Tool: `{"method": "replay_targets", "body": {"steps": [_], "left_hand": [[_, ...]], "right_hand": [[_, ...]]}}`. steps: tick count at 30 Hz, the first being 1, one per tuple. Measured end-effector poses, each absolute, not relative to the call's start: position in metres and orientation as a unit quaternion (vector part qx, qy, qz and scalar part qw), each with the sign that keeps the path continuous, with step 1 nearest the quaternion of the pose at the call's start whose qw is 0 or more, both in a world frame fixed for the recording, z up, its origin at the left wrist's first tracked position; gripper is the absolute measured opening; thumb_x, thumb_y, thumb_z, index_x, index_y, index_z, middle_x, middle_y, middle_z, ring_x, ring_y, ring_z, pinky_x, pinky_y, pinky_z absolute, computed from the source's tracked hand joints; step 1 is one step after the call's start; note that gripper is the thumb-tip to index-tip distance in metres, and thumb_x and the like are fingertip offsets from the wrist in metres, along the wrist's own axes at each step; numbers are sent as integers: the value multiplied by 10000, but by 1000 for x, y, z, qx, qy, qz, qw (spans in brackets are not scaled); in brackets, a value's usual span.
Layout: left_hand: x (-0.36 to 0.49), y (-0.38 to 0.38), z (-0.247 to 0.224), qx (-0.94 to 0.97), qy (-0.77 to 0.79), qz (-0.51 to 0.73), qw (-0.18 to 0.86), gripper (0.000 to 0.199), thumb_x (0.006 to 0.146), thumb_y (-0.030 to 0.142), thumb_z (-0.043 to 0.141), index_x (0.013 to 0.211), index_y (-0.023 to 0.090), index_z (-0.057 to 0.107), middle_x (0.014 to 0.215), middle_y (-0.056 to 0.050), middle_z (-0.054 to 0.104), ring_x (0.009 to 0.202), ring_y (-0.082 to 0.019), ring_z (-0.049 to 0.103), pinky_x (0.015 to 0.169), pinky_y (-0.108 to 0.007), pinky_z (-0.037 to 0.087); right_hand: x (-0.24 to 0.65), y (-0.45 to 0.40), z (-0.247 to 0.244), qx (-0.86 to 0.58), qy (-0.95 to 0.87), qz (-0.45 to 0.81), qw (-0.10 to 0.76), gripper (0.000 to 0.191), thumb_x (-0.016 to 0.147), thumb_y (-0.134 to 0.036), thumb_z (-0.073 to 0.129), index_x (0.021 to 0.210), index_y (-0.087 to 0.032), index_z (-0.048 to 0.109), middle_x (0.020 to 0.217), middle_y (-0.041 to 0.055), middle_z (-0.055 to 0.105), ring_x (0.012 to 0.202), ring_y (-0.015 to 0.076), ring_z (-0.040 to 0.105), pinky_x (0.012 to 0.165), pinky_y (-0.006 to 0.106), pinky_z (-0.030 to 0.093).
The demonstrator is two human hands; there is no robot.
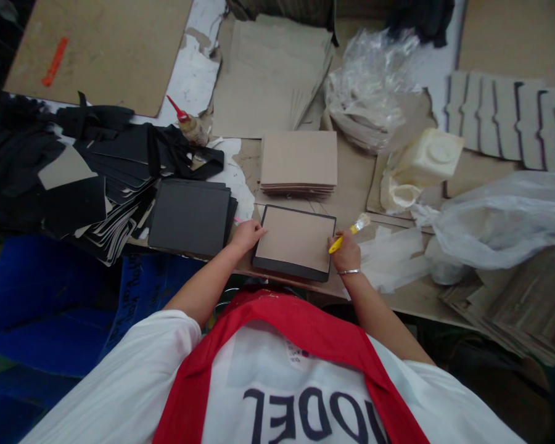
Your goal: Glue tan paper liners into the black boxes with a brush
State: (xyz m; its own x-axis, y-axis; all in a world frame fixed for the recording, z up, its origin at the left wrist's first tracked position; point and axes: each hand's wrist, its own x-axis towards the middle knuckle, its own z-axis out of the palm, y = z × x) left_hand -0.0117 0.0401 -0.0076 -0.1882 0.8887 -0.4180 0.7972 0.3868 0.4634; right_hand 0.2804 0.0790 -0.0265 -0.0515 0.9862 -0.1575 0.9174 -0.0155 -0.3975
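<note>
A tan board (pixel 298 237) lies on top of a slightly larger black sheet (pixel 287 267), whose dark edge shows around it. My left hand (pixel 248 235) is closed at the board's upper left corner, fingertips pinching the edge there. At the right edge, my right hand (pixel 346 251) is closed around a yellow-handled brush (pixel 345 239), its pale bristles pointing up and to the right. Just beyond the board stands a stack of similar tan boards (pixel 298 159). A stack of black sheets (pixel 189 216) sits left of my left hand.
Black pieces (pixel 115 160) pile up at the left, near a red-tipped bottle (pixel 192 126). Large grey sheets (pixel 263 74) lie at the back. On the right are a cut plastic jug (pixel 430 157), clear plastic bags (pixel 504 216) and stacked boards (pixel 522 308). Blue panels (pixel 50 308) stand below left.
</note>
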Motion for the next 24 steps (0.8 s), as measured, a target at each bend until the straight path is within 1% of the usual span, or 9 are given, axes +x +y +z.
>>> {"method": "replay_targets", "body": {"steps": [3, 6, 8, 10, 13, 15, 18, 20, 24], "left_hand": [[-10, 39, 0, 574, 770, 37, 277, 259, 819, 375, 560, 772, 135, 643, 825, -106, 643, 786, -213, 576, 719, -311, 398], [4, 35, 4, 617, 765, 53, 173, 293, 826, 339, 546, 1001, 114, 613, 1061, -167, 606, 1017, -283, 541, 874, -382, 384], [23, 31, 0, 662, 730, 94, 140, 352, 856, 291, 487, 1158, 121, 550, 1225, -176, 544, 1175, -287, 460, 981, -411, 328], [44, 27, -11, 715, 672, 129, 146, 405, 884, 288, 428, 1255, 139, 494, 1332, -158, 486, 1278, -265, 379, 1062, -424, 254], [67, 21, -30, 772, 598, 147, 156, 479, 886, 385, 424, 1311, 166, 460, 1386, -141, 452, 1330, -268, 324, 1113, -482, 147], [72, 18, -38, 786, 580, 152, 148, 510, 874, 423, 441, 1320, 176, 459, 1387, -142, 455, 1333, -277, 324, 1116, -510, 127], [68, 17, -41, 791, 578, 157, 127, 492, 874, 405, 447, 1313, 184, 477, 1368, -141, 479, 1320, -272, 351, 1113, -505, 157], [62, 17, -39, 792, 580, 152, 112, 478, 872, 398, 455, 1302, 194, 493, 1364, -136, 485, 1302, -273, 376, 1107, -500, 184], [54, 15, -36, 798, 580, 139, 89, 433, 865, 393, 478, 1250, 206, 542, 1338, -131, 509, 1256, -283, 424, 1074, -491, 257]], "right_hand": [[279, 80, -19, -683, -707, 176, 49, 305, 809, -304, 556, 1070, -149, 525, 793, 72, 616, 667, 175, 547, 601, 274, 380], [274, 80, -13, -666, -730, 140, 59, 340, 810, -304, 542, 1107, -139, 519, 892, 114, 619, 785, 218, 570, 671, 311, 417], [266, 78, -15, -630, -759, 136, 90, 323, 834, -287, 497, 1118, -134, 518, 978, 145, 619, 890, 247, 569, 758, 356, 433], [253, 76, -21, -570, -796, 158, 129, 278, 846, -227, 452, 1101, -141, 523, 1102, 162, 601, 1025, 255, 541, 863, 392, 421], [236, 72, -38, -484, -835, 200, 171, 275, 806, -127, 450, 1068, -155, 527, 1281, 153, 525, 1207, 244, 447, 988, 426, 371], [231, 72, -47, -462, -841, 211, 184, 283, 782, -104, 468, 1053, -155, 532, 1310, 148, 510, 1247, 240, 418, 1019, 444, 354], [239, 77, -48, -448, -845, 217, 193, 229, 804, -134, 482, 1022, -153, 549, 1266, 148, 552, 1226, 230, 453, 1010, 429, 380], [251, 81, -35, -449, -845, 224, 183, 207, 828, -199, 503, 1021, -154, 560, 1177, 140, 611, 1157, 227, 517, 965, 403, 423], [270, 86, 11, -537, -785, 244, 188, 344, 874, -366, 477, 1151, -171, 532, 940, 81, 687, 832, 181, 645, 774, 312, 505]]}}
